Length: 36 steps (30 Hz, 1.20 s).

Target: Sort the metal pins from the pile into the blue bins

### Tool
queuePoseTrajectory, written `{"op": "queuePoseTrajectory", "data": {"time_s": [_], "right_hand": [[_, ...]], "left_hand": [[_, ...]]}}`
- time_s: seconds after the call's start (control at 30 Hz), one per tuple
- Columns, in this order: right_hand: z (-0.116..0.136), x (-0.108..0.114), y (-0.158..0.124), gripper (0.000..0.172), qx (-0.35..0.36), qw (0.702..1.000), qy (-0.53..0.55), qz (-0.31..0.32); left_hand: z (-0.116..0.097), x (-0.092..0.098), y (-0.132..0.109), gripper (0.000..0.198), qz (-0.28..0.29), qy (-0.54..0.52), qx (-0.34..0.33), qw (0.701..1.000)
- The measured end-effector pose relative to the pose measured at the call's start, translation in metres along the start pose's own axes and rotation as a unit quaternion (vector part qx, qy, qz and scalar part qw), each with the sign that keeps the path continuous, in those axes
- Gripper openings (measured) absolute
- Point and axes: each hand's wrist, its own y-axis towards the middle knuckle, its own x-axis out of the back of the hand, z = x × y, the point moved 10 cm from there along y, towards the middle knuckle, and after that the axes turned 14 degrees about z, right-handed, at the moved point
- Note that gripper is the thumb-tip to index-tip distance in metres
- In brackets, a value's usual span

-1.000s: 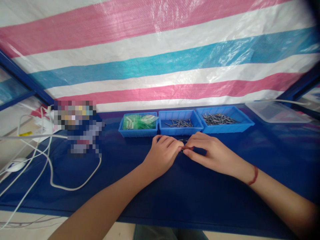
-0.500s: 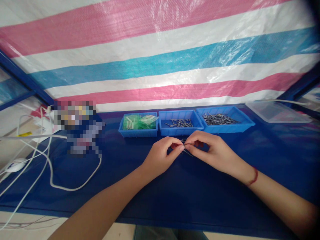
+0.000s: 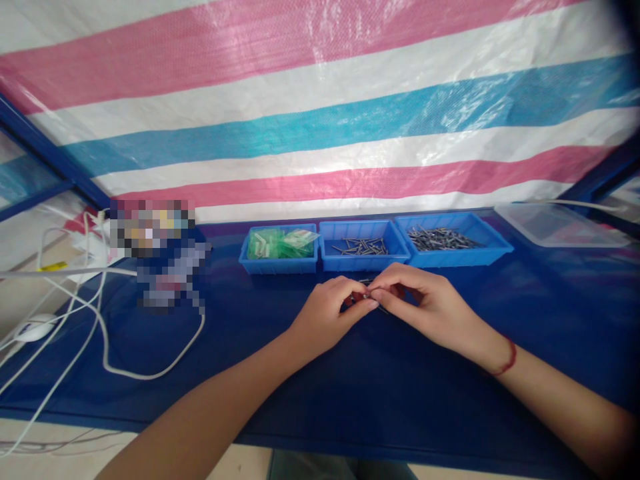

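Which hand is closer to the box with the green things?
Left. The left hand is in front of the green-filled box, slightly to its right; the right hand is farther right.

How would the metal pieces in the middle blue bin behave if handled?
The metal pieces look straight, so each is probably stiff. Their shiny surfaces might be slippery, and their slim, rod-like shape may let one roll.

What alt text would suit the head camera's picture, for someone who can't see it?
A person's left hand and right hand meet over a blue table, apparently pinching a thin metal piece, mostly hidden. Beyond stand three blue bins: the left holds green packets, the others many metal pins.
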Motion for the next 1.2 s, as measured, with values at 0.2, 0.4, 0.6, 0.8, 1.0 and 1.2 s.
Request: {"op": "queuePoseTrajectory", "data": {"time_s": [0.2,0.4,0.6,0.8,1.0,1.2], "right_hand": [[0.0,0.003,0.0,0.013,0.004,1.0,-0.017,-0.012],[0.002,0.014,0.001,0.013,0.008,0.995,-0.095,-0.018],[-0.017,0.079,-0.016,0.018,-0.085,0.957,-0.212,-0.177],[-0.053,0.131,-0.041,0.023,-0.219,0.89,-0.316,-0.245],[-0.063,0.133,-0.037,0.027,-0.207,0.884,-0.356,-0.223],[-0.034,0.104,-0.022,0.019,-0.139,0.902,-0.36,-0.193]], "left_hand": [[-0.002,0.013,-0.003,0.019,-0.053,-0.019,0.012,0.998],[-0.004,0.014,-0.004,0.025,-0.053,-0.007,0.007,0.999],[-0.009,0.0,-0.004,0.028,-0.001,0.137,-0.011,0.991],[-0.005,-0.017,-0.002,0.032,0.068,0.221,0.009,0.973],[-0.001,-0.013,-0.001,0.026,0.067,0.223,0.015,0.972],[0.004,-0.012,0.0,0.027,0.062,0.223,0.018,0.973]]}}
